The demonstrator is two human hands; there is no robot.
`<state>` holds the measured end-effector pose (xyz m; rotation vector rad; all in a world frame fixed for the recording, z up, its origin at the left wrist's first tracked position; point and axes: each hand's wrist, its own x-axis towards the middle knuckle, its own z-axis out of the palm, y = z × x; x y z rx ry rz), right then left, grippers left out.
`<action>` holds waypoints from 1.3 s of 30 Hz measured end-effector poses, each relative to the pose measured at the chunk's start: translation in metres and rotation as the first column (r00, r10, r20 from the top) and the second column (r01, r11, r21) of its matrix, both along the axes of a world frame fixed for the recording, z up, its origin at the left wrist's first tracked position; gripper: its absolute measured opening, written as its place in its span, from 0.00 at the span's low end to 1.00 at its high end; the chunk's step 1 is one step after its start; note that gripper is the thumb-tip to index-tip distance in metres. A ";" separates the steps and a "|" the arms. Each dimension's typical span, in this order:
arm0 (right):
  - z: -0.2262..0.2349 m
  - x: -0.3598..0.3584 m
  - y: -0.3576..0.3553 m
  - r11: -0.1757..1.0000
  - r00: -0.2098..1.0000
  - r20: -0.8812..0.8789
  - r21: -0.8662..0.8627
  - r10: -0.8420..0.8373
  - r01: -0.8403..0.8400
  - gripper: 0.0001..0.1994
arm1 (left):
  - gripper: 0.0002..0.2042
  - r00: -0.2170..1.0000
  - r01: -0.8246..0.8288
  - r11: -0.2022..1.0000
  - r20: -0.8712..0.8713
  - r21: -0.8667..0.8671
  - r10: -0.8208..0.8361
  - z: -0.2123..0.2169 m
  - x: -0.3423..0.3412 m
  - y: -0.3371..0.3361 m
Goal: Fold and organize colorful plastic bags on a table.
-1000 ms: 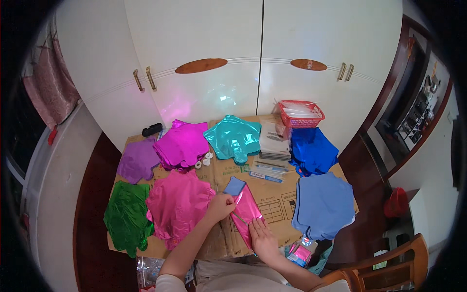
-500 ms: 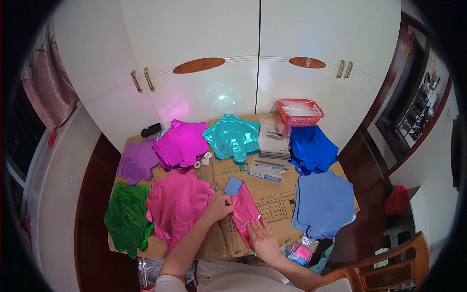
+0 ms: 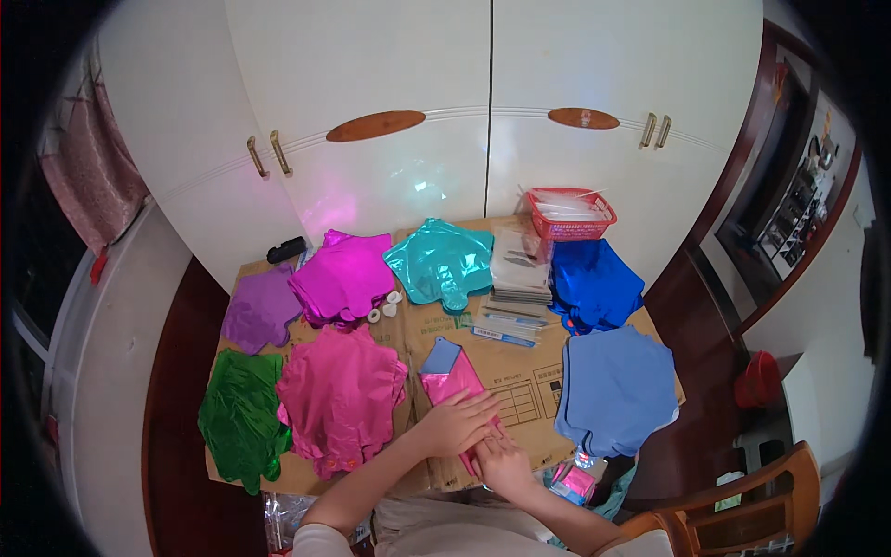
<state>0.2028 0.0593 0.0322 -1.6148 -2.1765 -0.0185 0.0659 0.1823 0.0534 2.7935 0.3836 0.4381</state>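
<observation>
A pink foil balloon [image 3: 469, 380], folded into a narrow strip with a blue-grey foil layer [image 3: 442, 356] showing at its far end, lies on the cardboard in front of me. My left hand [image 3: 455, 424] rests flat across the middle of the strip, its fingers stretched out to the right. Just nearer, my right hand [image 3: 503, 464] presses on the strip's near part with the fingers laid down. The two hands almost touch, and they hide much of the strip's lower half. Left of them spreads a stack of flat pink foil balloons [image 3: 339, 399].
Around the cardboard [image 3: 422, 464] lie green [image 3: 239, 418], purple [image 3: 262, 308], magenta [image 3: 343, 274], teal [image 3: 444, 265], dark blue [image 3: 597, 283] and blue-grey foil stacks [image 3: 619, 390]. Flat packets [image 3: 520, 278] and a red basket [image 3: 571, 218] stand at the back. A wooden chair [image 3: 742, 506] is at right.
My left hand has moved right and nearer, from the strip's left edge onto its middle, and its fingers have flattened. My right hand stays nearly in place. The strip looks narrower.
</observation>
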 end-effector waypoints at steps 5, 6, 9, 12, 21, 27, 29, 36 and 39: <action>0.005 0.001 0.001 0.999 0.998 -0.068 0.032 0.014 -0.012 0.23 | 0.27 0.991 -0.124 0.989 -0.047 0.084 0.128 -0.008 -0.001 0.022; 0.004 0.003 0.001 0.999 0.997 -0.070 0.030 0.017 -0.015 0.23 | 0.28 0.986 -0.152 0.984 -0.055 0.091 0.157 -0.005 -0.001 0.027; 0.008 0.006 0.000 0.999 0.997 -0.071 0.015 0.033 -0.032 0.23 | 0.34 0.966 -0.229 0.966 -0.091 0.122 0.240 0.003 -0.001 0.034; 0.015 0.011 -0.006 0.998 0.996 -0.067 0.000 0.063 -0.063 0.22 | 0.40 0.944 -0.296 0.937 -0.093 0.184 0.316 0.004 0.000 0.039; 0.043 0.073 0.027 0.876 0.918 -0.324 -0.345 0.227 -0.338 0.16 | 0.41 0.933 -0.314 0.919 -0.103 0.239 0.345 0.000 -0.001 0.041; 0.012 0.074 0.083 0.936 0.934 -0.105 -0.057 0.341 -0.348 0.18 | 0.38 0.934 -0.301 0.908 -0.102 0.293 0.342 -0.006 0.001 0.044; 0.006 0.075 0.079 0.933 0.935 0.002 -0.068 0.354 -0.353 0.21 | 0.36 0.939 -0.308 0.900 -0.051 0.310 0.339 -0.007 0.000 0.045; 0.027 0.078 0.028 0.869 0.871 0.120 -0.218 0.475 -0.444 0.27 | 0.31 0.936 -0.350 0.895 0.064 0.278 0.346 -0.003 -0.003 0.046; 0.028 0.077 0.026 0.849 0.854 0.127 -0.249 0.505 -0.466 0.26 | 0.28 0.940 -0.341 0.885 0.088 0.317 0.330 -0.006 -0.005 0.057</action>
